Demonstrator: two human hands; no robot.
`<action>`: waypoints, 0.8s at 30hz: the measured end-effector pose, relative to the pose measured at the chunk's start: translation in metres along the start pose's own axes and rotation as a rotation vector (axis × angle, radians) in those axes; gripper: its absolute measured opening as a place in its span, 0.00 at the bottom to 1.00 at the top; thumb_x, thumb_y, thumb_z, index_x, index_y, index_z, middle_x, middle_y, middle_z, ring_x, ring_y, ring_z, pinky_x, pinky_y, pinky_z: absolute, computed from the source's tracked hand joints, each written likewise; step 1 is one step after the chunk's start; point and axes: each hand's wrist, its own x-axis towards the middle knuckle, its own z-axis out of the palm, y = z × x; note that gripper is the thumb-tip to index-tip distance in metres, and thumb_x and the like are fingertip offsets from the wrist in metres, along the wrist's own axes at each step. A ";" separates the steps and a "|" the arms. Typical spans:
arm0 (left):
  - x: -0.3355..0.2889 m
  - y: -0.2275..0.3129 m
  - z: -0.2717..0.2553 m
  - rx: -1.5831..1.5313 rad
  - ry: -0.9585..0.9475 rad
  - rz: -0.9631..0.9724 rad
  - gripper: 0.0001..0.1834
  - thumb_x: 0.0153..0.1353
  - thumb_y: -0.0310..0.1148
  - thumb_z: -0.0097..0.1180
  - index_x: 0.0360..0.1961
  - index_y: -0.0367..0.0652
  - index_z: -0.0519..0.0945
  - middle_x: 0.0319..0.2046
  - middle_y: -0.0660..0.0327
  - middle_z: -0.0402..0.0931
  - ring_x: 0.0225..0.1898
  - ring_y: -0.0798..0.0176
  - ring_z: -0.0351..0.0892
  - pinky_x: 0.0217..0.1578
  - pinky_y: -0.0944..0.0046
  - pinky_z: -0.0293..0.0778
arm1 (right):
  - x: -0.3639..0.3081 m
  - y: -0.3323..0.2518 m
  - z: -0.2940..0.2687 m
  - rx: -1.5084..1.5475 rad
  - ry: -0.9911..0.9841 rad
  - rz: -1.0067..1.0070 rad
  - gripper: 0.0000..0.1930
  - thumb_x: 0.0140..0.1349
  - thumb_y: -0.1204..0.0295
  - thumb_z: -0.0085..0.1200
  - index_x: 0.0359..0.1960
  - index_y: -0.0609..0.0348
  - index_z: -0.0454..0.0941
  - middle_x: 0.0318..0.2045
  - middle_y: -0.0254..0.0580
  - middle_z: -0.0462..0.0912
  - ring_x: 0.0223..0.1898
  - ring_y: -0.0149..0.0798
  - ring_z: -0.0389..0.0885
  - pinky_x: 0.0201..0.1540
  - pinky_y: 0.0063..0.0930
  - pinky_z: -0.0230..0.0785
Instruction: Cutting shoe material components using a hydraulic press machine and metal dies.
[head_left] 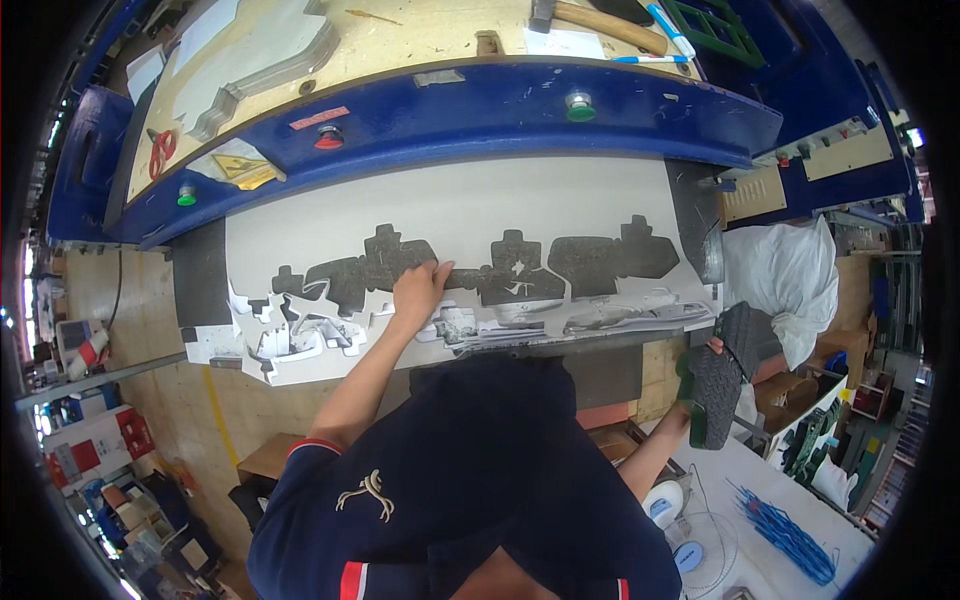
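Observation:
A large white sheet [450,195] lies across the dark work surface, with a row of dark shaped cut-outs in it. My left hand [418,292] reaches over its middle. Its fingers rest at the edge of one dark shape, thumb slightly apart, and I see nothing held in it. Ragged white scraps [310,335] lie along the near edge. Off to the right, my right hand [713,347] grips a dark grey textured cutting die [722,390] with green edges. The die stands tilted beside my body and hides most of that hand.
Ahead runs a blue machine beam [440,115] with push buttons. On top lie grey stacked sheets [245,75], red-handled scissors [161,153] and a hammer [600,22]. At right are a white bag [785,275] and a table with a blue cord bundle [785,530].

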 end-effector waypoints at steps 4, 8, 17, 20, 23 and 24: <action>-0.010 0.000 0.007 -0.001 0.007 0.033 0.25 0.67 0.54 0.48 0.28 0.42 0.81 0.24 0.46 0.80 0.30 0.39 0.81 0.31 0.42 0.76 | -0.026 0.003 0.031 -0.066 0.030 -0.033 0.41 0.53 0.48 0.46 0.58 0.76 0.64 0.57 0.65 0.69 0.62 0.58 0.65 0.68 0.49 0.51; -0.023 0.007 0.024 -0.005 -0.065 0.035 0.26 0.68 0.54 0.46 0.28 0.44 0.84 0.23 0.47 0.81 0.29 0.42 0.83 0.31 0.44 0.78 | -0.043 0.003 0.066 -0.097 0.040 -0.014 0.42 0.52 0.47 0.46 0.58 0.77 0.64 0.58 0.65 0.68 0.63 0.57 0.64 0.69 0.49 0.50; -0.040 -0.012 0.016 -0.166 0.071 0.089 0.20 0.63 0.49 0.55 0.32 0.41 0.84 0.31 0.48 0.79 0.34 0.43 0.81 0.34 0.48 0.77 | -0.005 0.005 0.110 -0.230 0.072 -0.071 0.45 0.51 0.46 0.46 0.61 0.77 0.61 0.60 0.65 0.66 0.65 0.57 0.61 0.70 0.50 0.47; -0.041 -0.034 -0.034 -0.212 0.329 0.204 0.13 0.58 0.40 0.61 0.33 0.40 0.83 0.38 0.52 0.78 0.43 0.47 0.77 0.45 0.52 0.72 | 0.006 0.038 0.144 -0.259 0.042 0.055 0.51 0.48 0.43 0.47 0.65 0.77 0.55 0.63 0.65 0.61 0.68 0.57 0.57 0.72 0.53 0.41; -0.037 -0.131 -0.092 -0.288 0.456 -0.089 0.14 0.56 0.37 0.63 0.41 0.42 0.81 0.43 0.53 0.78 0.47 0.47 0.76 0.48 0.50 0.72 | 0.016 0.091 0.176 -0.017 -0.359 0.360 0.50 0.50 0.45 0.48 0.67 0.77 0.54 0.64 0.65 0.61 0.68 0.58 0.57 0.72 0.55 0.44; -0.044 -0.187 -0.101 -0.041 0.571 -0.102 0.18 0.57 0.40 0.62 0.46 0.43 0.80 0.50 0.51 0.76 0.54 0.44 0.73 0.53 0.49 0.71 | 0.012 0.112 0.190 -0.158 -0.290 0.429 0.49 0.53 0.44 0.48 0.67 0.73 0.54 0.62 0.63 0.64 0.66 0.56 0.60 0.71 0.53 0.47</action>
